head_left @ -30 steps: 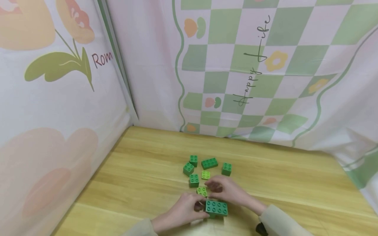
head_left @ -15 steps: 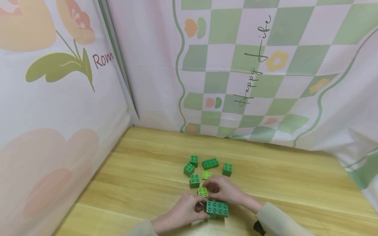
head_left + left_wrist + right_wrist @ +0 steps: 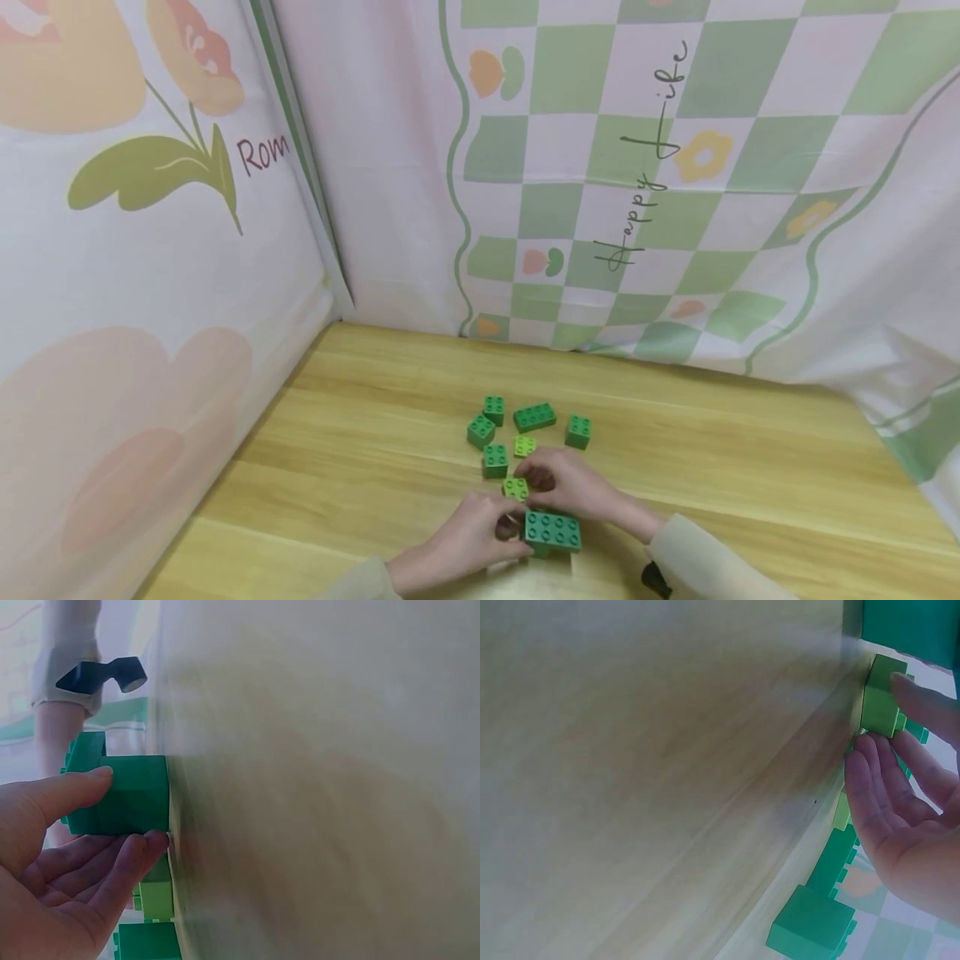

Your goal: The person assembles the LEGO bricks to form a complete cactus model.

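At the front of the table, my left hand (image 3: 468, 533) pinches a green building-brick stack (image 3: 552, 530) by its left end, thumb on the near side and fingers on the far side. An eight-stud brick tops that stack, with a narrower block (image 3: 139, 795) below it on the wood. Just behind it, my right hand (image 3: 573, 483) pinches a lime four-stud brick (image 3: 515, 488) between thumb and fingertips. The right wrist view shows this lime brick (image 3: 881, 697) on the table, close to the green stack but apart from it.
Behind the hands lie another lime brick (image 3: 525, 447), a long green brick (image 3: 534, 417) and several green four-stud bricks, one close by (image 3: 495, 461) and one farther right (image 3: 578, 432). A patterned curtain (image 3: 570, 208) hangs along the table's back edge, another cloth (image 3: 150, 333) at the left.
My right hand has shifted slightly left, its fingertips closing in on the lime brick. The left hand and green stack keep their place; the whole view has drifted a little.
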`<state>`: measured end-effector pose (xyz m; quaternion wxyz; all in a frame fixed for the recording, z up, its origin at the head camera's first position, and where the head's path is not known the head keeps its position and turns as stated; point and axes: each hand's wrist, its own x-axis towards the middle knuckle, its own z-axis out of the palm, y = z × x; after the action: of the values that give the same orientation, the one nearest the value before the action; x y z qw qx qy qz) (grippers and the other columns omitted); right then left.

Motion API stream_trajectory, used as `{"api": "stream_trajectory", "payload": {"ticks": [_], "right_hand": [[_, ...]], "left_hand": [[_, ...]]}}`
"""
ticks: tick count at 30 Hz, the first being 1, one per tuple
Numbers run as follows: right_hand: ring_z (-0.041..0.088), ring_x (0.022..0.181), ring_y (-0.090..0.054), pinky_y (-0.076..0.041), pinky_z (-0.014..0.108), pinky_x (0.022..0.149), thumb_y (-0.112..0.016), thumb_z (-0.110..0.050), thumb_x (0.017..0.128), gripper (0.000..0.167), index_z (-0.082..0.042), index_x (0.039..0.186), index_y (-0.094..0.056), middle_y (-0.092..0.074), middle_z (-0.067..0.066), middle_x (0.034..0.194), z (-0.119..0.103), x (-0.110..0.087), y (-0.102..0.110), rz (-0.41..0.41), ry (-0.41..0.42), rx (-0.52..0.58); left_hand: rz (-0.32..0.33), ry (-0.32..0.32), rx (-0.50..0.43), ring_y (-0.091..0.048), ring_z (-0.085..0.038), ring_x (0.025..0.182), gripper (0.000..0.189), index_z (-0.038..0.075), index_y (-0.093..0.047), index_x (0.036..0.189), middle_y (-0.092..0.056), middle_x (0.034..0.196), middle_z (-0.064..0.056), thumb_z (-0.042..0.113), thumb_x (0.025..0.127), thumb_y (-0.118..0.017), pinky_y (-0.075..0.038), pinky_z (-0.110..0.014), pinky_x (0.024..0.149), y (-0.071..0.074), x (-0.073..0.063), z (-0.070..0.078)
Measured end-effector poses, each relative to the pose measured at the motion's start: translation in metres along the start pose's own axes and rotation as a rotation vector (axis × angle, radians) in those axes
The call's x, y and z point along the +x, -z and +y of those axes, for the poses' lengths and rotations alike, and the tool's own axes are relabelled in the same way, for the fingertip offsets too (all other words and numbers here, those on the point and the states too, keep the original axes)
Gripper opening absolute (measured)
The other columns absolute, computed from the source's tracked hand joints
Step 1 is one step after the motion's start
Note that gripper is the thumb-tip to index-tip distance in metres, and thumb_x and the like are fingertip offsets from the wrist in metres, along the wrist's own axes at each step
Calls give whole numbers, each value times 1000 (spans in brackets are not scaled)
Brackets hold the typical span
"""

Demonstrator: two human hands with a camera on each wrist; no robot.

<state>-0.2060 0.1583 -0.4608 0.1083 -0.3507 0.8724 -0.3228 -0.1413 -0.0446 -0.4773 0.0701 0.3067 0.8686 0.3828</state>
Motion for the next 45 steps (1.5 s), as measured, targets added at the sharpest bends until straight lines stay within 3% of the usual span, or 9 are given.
{"api": "stream_trajectory", "payload": {"ticks": [18,22,37,45], "right_hand": [[17,92,-69,-61,22,81,-78,-16,82,34,-5,112,-67,-72,8,106,3,-15,10,23,-71,80],[19,91,-69,-62,26,80,-77,-16,82,34,-3,112,-67,-71,9,104,1,-19,15,38,-58,100],[14,89,-68,-61,20,78,-76,-20,85,30,-6,110,-68,-71,7,102,-9,-35,26,102,2,89],[10,88,-68,-61,22,77,-77,-22,85,29,-8,109,-68,-71,6,101,-16,-45,33,136,49,68]], "left_hand": [[-2,23,-32,-64,8,81,33,11,-72,109,-75,101,2,20,80,-83,-52,-4,69,0,2,1],[5,11,-30,-63,9,81,32,11,-71,109,-75,101,2,20,80,-82,-52,-4,69,-1,3,-1],[8,0,-32,-66,6,83,33,10,-71,108,-76,103,1,19,79,-83,-53,-5,70,-1,4,-3],[0,31,-56,-66,6,84,38,10,-71,113,-76,105,0,17,78,-83,-54,-6,72,0,4,-1]]}}
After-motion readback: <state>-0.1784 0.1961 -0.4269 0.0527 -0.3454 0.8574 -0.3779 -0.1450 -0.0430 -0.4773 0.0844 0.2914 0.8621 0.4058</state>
